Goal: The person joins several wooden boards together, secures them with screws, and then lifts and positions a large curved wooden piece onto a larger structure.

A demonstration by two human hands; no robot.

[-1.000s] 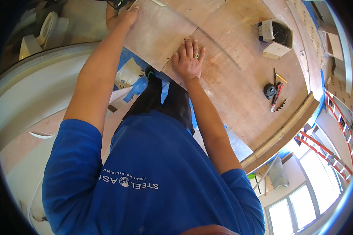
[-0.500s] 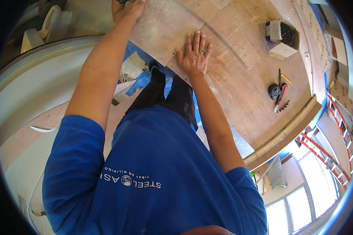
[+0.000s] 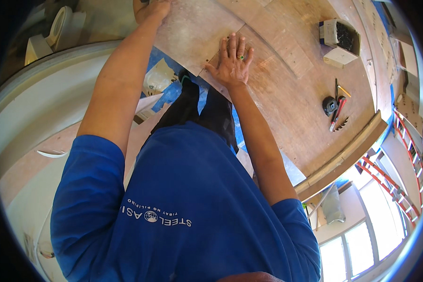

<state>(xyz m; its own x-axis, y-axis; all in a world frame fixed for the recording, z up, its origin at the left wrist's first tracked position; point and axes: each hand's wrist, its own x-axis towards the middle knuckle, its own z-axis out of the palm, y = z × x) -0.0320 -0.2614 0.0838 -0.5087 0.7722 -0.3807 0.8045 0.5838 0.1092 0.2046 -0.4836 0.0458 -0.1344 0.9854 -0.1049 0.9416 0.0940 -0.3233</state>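
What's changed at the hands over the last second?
The right hand has shifted slightly left toward the seam, its thumb spread wider. The view moved a little too. No grasp or release shows. Unchanged: the right palm on the plywood, the left hand by its left edge, the box, tape measure, knife and pencil.

Take the right hand (image 3: pixel 231 66) as the hub: it's flat on the worktop (image 3: pixel 291 122), and out at ten o'clock there's the left hand (image 3: pixel 159 9), by the edge! Over to three, a box (image 3: pixel 333 42) on the same top, loose pieces inside. Swing to four: a tape measure (image 3: pixel 329 105), a pencil (image 3: pixel 344 90) at its one, a knife (image 3: pixel 339 113) beside it at four, a toothed blade (image 3: pixel 343 124) at five. Farther out at four, a wooden rail (image 3: pixel 345 162), a ladder (image 3: pixel 384 175) beyond; toilet (image 3: pixel 58 28) away at nine!
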